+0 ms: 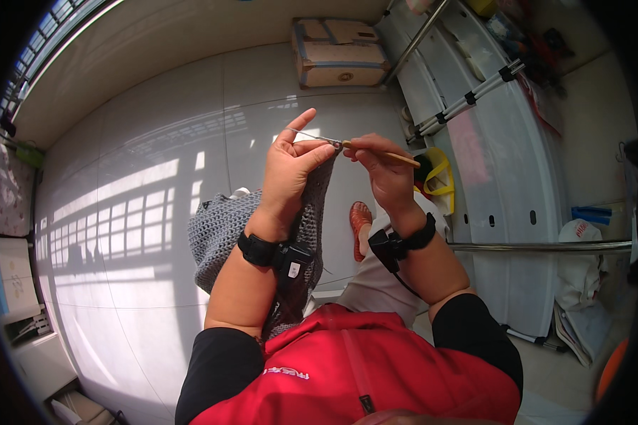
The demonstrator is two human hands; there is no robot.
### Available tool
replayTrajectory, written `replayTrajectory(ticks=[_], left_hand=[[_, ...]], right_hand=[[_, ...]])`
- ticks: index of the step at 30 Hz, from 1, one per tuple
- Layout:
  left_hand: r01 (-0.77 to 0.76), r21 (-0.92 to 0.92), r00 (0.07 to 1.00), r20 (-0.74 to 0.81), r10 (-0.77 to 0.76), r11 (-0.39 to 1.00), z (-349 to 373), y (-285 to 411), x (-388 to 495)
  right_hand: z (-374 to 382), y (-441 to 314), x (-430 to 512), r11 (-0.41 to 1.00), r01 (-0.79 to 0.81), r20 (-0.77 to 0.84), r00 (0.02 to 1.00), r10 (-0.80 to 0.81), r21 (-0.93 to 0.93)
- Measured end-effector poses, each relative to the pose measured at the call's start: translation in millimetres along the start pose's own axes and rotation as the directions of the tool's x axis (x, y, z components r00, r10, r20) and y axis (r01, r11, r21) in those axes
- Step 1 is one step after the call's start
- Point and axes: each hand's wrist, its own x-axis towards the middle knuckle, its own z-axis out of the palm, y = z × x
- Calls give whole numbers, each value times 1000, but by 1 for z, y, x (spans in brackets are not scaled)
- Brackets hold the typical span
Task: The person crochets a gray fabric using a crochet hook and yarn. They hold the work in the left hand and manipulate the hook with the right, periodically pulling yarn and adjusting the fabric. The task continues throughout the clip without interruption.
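Observation:
Grey crocheted fabric point(226, 234) drapes over my lap and hangs from my left hand point(292, 159), whose thumb and finger pinch its top edge. A strand of grey yarn point(307, 133) runs from the raised index finger of that hand to the pinched edge. In my right hand point(387, 164) is a wooden-coloured crochet hook point(401, 158), held like a pen. The hook's tip meets the yarn at the fabric's edge, right beside my left thumb. Exact loops on the hook are too small to make out.
A taped cardboard box point(343, 58) stands on the tiled floor point(138, 159) ahead. On the right are translucent plastic panels point(515, 175), metal rails point(542, 247) and a yellow-handled bag point(441, 178). Boxes point(13, 279) line the left side. Each wrist wears a black strapped device.

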Motion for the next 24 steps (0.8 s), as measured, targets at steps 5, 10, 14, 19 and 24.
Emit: replayTrajectory(ticks=[5, 10, 14, 19, 24], left_hand=[[80, -5, 996, 51, -80, 997, -8, 8, 2], [141, -43, 987, 83, -137, 989, -12, 6, 6], [-42, 87, 999, 30, 40, 995, -5, -4, 3], [-473, 775, 776, 141, 614, 419, 13, -25, -4], [-132, -32, 991, -41, 131, 991, 11, -16, 0]], right_hand=[[-15, -17, 3, 907, 271, 201, 956, -214, -323], [-20, -18, 1, 935, 249, 203, 958, -200, -253], [-7, -9, -3, 995, -39, 1, 999, 39, 92], [18, 19, 0, 828, -148, -106, 965, 241, 540], [10, 18, 5, 691, -211, -6, 955, 297, 691]])
